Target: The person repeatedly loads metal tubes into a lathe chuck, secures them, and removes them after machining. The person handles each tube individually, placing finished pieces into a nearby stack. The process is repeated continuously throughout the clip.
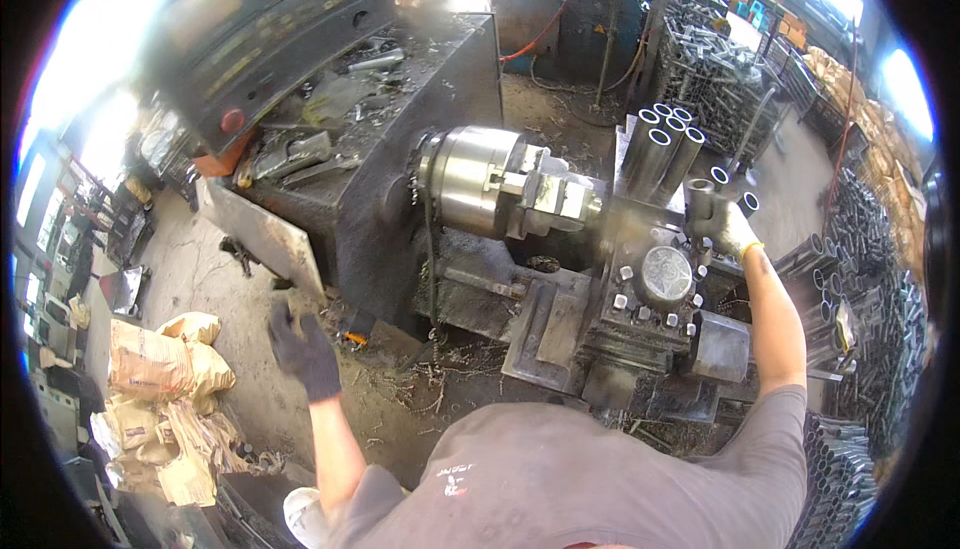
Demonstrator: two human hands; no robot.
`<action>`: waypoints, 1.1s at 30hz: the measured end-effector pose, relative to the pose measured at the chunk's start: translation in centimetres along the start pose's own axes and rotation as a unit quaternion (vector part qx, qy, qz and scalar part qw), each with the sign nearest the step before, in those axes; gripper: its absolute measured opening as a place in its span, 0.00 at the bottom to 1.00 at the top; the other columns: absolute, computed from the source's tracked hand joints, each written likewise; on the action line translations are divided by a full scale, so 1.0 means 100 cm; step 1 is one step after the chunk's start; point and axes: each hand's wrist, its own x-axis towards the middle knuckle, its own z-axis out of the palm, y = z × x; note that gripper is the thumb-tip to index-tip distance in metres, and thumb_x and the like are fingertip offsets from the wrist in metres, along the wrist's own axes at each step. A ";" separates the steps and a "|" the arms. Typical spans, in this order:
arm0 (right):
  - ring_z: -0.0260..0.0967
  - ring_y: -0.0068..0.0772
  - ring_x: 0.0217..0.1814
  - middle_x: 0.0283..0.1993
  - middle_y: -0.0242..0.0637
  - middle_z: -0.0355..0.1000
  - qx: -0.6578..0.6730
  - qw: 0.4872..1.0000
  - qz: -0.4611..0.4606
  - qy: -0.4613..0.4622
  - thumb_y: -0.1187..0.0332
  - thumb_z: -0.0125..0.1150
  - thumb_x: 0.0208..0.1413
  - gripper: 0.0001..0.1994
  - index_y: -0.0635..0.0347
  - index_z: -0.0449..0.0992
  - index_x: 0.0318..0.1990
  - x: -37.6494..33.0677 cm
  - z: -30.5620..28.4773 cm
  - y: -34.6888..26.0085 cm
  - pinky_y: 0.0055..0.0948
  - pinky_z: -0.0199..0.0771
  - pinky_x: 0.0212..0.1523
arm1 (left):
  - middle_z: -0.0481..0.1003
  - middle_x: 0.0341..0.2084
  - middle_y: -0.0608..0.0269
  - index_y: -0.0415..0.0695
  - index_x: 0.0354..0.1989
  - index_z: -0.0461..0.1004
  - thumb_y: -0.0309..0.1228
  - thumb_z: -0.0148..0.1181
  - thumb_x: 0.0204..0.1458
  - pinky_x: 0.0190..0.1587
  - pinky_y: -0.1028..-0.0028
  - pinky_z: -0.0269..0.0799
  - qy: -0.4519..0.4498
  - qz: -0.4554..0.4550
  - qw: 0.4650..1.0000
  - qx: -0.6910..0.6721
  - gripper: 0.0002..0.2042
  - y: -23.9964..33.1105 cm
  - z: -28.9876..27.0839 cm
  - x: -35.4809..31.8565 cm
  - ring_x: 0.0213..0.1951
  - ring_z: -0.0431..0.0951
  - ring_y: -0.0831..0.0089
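My left hand (303, 357), in a dark glove, is open in the air, its fingers spread apart. It hangs just below the end of a flat metal bar (262, 237) and appears to hold nothing. On the far side of the lathe's tool post (666, 274), my right hand (732, 229) in a pale glove is closed round a short dark metal tube (700, 199); part of its grip is hidden. Left of the tool post is the lathe chuck (480, 181), shiny, with its jaws facing right. Several steel tubes (665, 149) stand upright beyond my right hand.
The lathe headstock (400, 149) carries loose metal parts on top, with a red button (232, 121) on its panel. Brown paper sacks (165, 369) lie on the floor at left. Metal chips litter the floor below the lathe. Stacked tubes (845, 469) line the right side.
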 end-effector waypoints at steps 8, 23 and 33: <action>0.84 0.31 0.43 0.49 0.41 0.84 0.124 0.929 -0.026 0.349 0.77 0.75 0.54 0.24 0.64 0.76 0.58 -0.131 -0.048 -0.093 0.32 0.86 0.48 | 0.82 0.54 0.49 0.46 0.70 0.65 0.44 0.54 0.64 0.60 0.51 0.74 -0.056 0.203 0.959 0.191 0.28 0.147 0.055 0.220 0.55 0.83 0.51; 0.84 0.52 0.41 0.41 0.47 0.83 0.139 0.986 0.002 0.095 0.60 0.80 0.47 0.22 0.57 0.80 0.48 -0.288 0.138 -0.153 0.43 0.85 0.42 | 0.83 0.45 0.44 0.40 0.60 0.76 0.36 0.62 0.65 0.48 0.55 0.80 -0.114 0.307 0.939 -0.109 0.19 0.189 0.029 0.094 0.47 0.85 0.45; 0.85 0.46 0.39 0.40 0.44 0.84 0.209 0.963 -0.086 0.146 0.63 0.79 0.49 0.18 0.56 0.81 0.46 -0.287 0.151 -0.132 0.38 0.86 0.41 | 0.79 0.57 0.39 0.45 0.57 0.82 0.53 0.53 0.61 0.62 0.52 0.73 -0.645 -0.185 0.714 0.200 0.27 -0.109 -0.082 -0.390 0.60 0.78 0.40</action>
